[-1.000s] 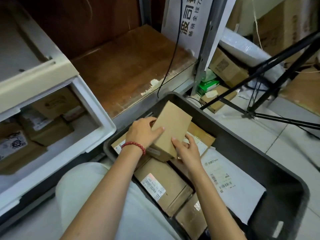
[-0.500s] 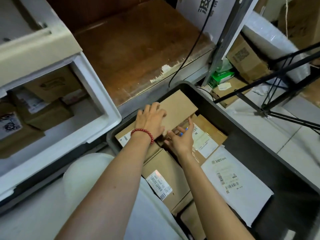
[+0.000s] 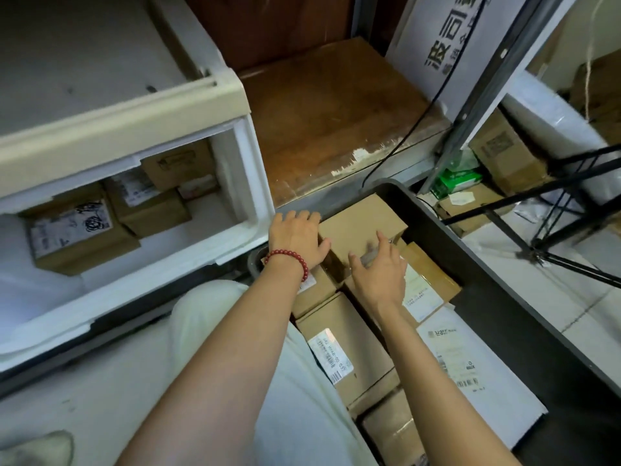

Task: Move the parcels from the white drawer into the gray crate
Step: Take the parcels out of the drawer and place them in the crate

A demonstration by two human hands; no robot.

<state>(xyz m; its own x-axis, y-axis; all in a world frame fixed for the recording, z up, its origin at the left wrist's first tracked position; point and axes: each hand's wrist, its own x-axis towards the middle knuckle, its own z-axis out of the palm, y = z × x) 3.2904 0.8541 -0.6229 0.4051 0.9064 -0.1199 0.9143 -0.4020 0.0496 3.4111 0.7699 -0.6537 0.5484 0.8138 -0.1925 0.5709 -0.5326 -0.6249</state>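
Box point(image 3: 363, 223) now lies flat in crate point(image 3: 437, 230) corner. Left hand point(image 3: 295, 240) rests flat against its edge; right hand point(image 3: 379, 269) has lifted, fingers spread.

Cardboard parcels point(image 3: 364, 222) lie in drawer point(image 3: 256, 183) and crate point(image 3: 437, 242).

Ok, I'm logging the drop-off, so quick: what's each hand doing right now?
Left hand: open, lying flat against the plain box in the gray crate.
Right hand: open, fingers spread, touching the same box; slightly blurred.
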